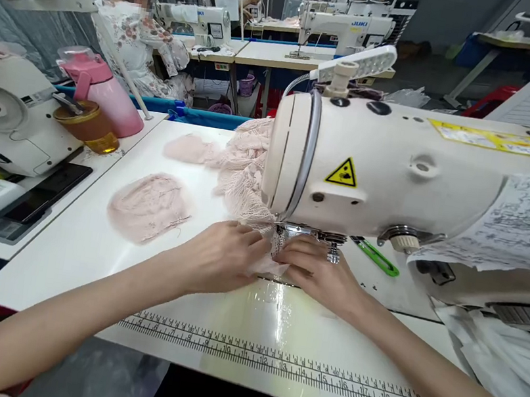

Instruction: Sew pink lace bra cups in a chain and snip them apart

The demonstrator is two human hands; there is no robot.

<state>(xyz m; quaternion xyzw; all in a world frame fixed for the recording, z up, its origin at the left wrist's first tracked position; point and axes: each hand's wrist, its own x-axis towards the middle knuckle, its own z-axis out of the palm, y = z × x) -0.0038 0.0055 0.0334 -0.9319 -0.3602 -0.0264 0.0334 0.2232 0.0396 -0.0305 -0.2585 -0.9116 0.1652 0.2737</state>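
Note:
A sewing machine (pixel 350 158) stands over the white table, its needle area low at the left end of the head. My left hand (pixel 226 256) is closed on the edge of pale pink lace fabric (pixel 242 182), just left of the presser foot. Close by on the right, my right hand (pixel 317 269) presses its bent fingers on the same fabric beside the foot. The lace bunches up behind the needle area. The needle itself and most fingertips are hard to make out. Flat on the table to the left lies a round pink fabric piece (pixel 149 208).
Green thread snips (pixel 378 258) lie under the machine arm. A printed ruler (pixel 270 362) runs along the front edge. At left stand a pink bottle (pixel 106 95), an amber cup (pixel 89 126) and a phone (pixel 49 193). A person (pixel 135 33) sits at another machine beyond.

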